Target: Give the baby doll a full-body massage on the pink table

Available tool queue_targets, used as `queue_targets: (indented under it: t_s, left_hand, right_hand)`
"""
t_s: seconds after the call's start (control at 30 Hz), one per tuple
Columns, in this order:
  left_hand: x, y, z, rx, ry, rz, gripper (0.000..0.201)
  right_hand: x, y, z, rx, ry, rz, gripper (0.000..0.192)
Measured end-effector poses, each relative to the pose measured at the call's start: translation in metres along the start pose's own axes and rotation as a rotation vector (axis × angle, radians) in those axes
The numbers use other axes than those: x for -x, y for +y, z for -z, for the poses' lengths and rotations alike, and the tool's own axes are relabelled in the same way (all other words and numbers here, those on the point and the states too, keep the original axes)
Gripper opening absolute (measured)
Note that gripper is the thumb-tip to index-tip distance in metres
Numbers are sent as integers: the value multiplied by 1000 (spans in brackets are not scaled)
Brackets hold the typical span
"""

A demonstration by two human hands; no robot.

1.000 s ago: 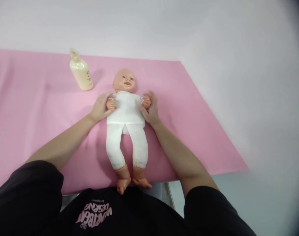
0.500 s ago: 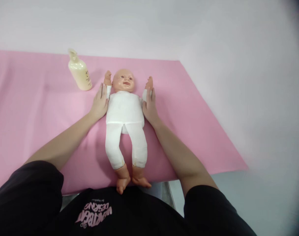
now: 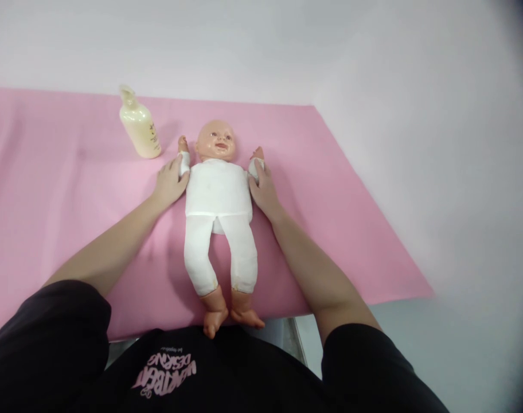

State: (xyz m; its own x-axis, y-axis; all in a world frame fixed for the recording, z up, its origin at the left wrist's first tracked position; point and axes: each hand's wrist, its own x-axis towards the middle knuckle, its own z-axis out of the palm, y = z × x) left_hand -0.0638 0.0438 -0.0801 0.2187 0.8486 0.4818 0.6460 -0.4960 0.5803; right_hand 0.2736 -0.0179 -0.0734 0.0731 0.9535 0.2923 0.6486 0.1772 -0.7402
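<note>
A baby doll [image 3: 218,189] in white top and white trousers lies on its back on a pink sheet [image 3: 63,195], head away from me, bare feet at the near edge. My left hand [image 3: 169,183] grips the doll's arm on the left side, which points up beside the head. My right hand [image 3: 264,184] grips the arm on the right side, also raised. Only the small doll hands show above my fingers.
A cream lotion bottle [image 3: 139,127] with a pump top stands on the sheet, behind and left of the doll's head. The sheet ends at a white wall at the back and at a pale surface on the right.
A second ago both doll arms were held at its chest sides. I swung them up beside the head, and they have now come down slightly from half a second ago.
</note>
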Motion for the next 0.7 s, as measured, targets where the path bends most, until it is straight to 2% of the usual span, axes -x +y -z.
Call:
queue_targets:
  t_s: [0.2,0.33,0.53,0.7]
  left_hand:
    - [0,5,4,18,-37,12,78]
    - [1,13,7,84,-67,-6,85]
    - [2,24,10,127,8,-71,82]
    - [3,27,10,144,37,-116,88]
  right_hand:
    - [0,1,-1,-11,15,-5,73]
    - [1,1,-2,-4,41,59,69]
    - [8,-10,0,-13,151,161,75]
    - [10,-25,3,-39,198,189,81]
